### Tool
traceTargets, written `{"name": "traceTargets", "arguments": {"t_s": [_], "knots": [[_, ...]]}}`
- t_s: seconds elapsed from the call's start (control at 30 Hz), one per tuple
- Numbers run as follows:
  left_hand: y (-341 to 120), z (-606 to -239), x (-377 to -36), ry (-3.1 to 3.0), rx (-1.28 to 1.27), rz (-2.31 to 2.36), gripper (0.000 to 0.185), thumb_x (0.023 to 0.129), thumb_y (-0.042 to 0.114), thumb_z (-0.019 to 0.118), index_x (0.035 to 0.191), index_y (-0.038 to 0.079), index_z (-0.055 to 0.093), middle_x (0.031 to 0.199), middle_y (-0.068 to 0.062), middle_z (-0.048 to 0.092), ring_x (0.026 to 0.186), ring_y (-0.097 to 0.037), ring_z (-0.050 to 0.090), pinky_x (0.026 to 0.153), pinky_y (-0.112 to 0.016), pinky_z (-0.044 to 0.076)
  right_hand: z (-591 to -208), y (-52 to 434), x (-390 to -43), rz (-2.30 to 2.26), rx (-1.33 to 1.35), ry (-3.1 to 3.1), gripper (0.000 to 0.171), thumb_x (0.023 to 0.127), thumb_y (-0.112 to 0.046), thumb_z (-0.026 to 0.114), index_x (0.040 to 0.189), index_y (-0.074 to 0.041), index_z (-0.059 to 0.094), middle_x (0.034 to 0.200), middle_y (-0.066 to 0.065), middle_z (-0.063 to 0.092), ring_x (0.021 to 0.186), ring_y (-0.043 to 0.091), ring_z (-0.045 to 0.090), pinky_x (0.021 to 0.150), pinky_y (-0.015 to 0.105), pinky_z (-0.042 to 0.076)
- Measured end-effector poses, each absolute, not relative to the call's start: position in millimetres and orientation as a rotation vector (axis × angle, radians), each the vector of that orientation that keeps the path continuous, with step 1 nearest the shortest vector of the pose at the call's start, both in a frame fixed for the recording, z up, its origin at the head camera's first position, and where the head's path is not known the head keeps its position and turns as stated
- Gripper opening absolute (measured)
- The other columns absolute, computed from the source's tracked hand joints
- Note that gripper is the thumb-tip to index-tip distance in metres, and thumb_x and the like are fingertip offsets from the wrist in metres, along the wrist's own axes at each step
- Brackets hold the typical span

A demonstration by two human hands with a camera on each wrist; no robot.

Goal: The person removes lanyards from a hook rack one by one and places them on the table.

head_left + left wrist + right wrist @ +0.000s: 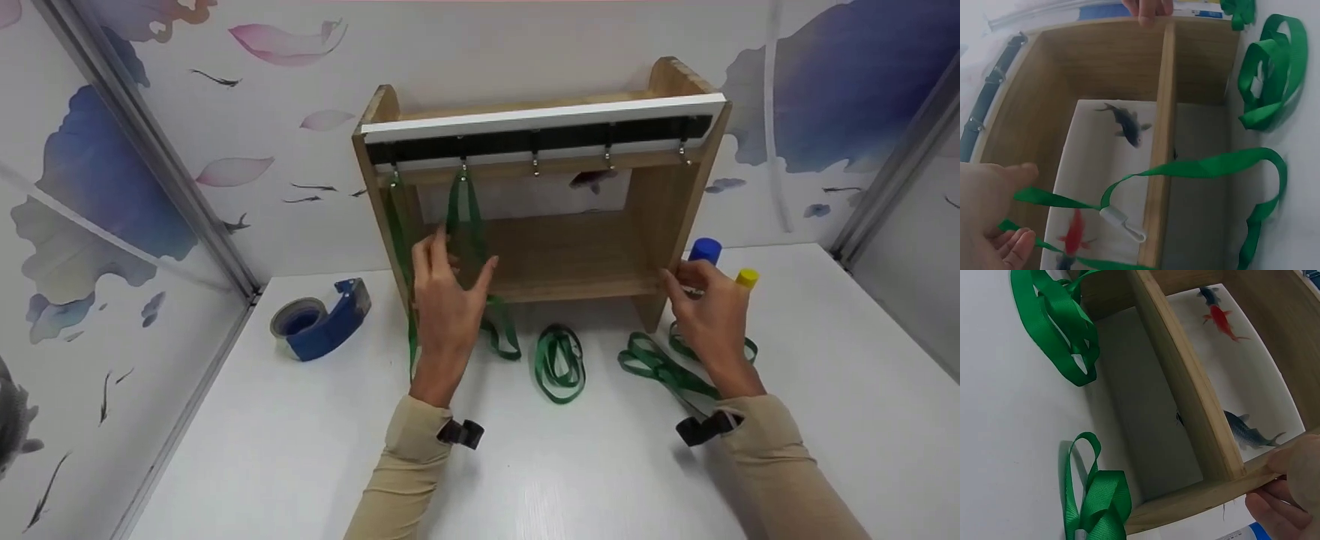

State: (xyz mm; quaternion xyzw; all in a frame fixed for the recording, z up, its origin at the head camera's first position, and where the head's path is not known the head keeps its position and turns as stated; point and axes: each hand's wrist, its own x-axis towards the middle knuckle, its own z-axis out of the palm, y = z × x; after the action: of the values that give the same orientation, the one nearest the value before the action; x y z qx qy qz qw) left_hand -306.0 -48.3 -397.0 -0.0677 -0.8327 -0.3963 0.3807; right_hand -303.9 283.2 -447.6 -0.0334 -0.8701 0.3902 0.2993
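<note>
A small wooden shelf (577, 259) stands tilted, with a black strip of metal hooks (570, 142) along its top front. Green lanyards hang from the two leftmost hooks, the outer lanyard (397, 217) and the second lanyard (453, 199). My left hand (450, 304) is at the second one, fingers extended and thumb spread apart. In the left wrist view its green ribbon (1202, 167) passes by the fingers, and a white clip (1117, 218) dangles from it. My right hand (709, 315) grips the shelf's right side panel (1202, 498), thumb on one face and fingers on the other.
A coiled green lanyard (541, 367) lies on the white table (555, 480) before the shelf, with more folded lanyards (652, 364) to its right. A blue tape dispenser (326, 334) sits left. Blue-capped (706, 249) and yellow-capped (748, 278) items stand behind the right hand.
</note>
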Motion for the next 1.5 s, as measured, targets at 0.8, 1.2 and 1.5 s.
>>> {"name": "traceTargets", "arguments": {"t_s": [0.8, 1.2, 1.5], "knots": [[-77.6, -404.4, -305.3, -2.189, -0.274, -1.091, 0.025, 0.105, 0.021, 0.074, 0.126, 0.008, 0.077, 0.115, -0.008, 0.082, 0.101, -0.021, 0.077, 0.091, -0.034, 0.067, -452.6, 283.5, -306.2, 0.984, -0.041, -2.292, 0.037, 0.105, -0.034, 0.074, 0.125, -0.003, 0.074, 0.125, 0.016, 0.080, 0.114, 0.036, 0.078, 0.090, 0.032, 0.064], [-88.3, -374.9, -289.8, -1.852, -0.519, -1.137, 0.019, 0.102, 0.007, 0.075, 0.118, 0.014, 0.084, 0.105, -0.005, 0.080, 0.096, -0.015, 0.078, 0.086, -0.028, 0.067, -452.4, 287.0, -305.0, 0.996, -0.053, -2.292, 0.039, 0.105, -0.039, 0.073, 0.125, -0.005, 0.074, 0.125, 0.012, 0.080, 0.116, 0.033, 0.078, 0.090, 0.026, 0.064], [-90.6, -366.8, -287.6, -1.936, -0.612, -1.210, 0.023, 0.106, 0.011, 0.069, 0.123, 0.016, 0.083, 0.110, -0.002, 0.081, 0.091, -0.011, 0.077, 0.079, -0.025, 0.066, -451.0, 288.4, -304.6, 1.020, -0.066, -2.296, 0.040, 0.104, -0.041, 0.073, 0.125, -0.008, 0.076, 0.125, 0.011, 0.081, 0.117, 0.033, 0.078, 0.087, 0.013, 0.058]]}}
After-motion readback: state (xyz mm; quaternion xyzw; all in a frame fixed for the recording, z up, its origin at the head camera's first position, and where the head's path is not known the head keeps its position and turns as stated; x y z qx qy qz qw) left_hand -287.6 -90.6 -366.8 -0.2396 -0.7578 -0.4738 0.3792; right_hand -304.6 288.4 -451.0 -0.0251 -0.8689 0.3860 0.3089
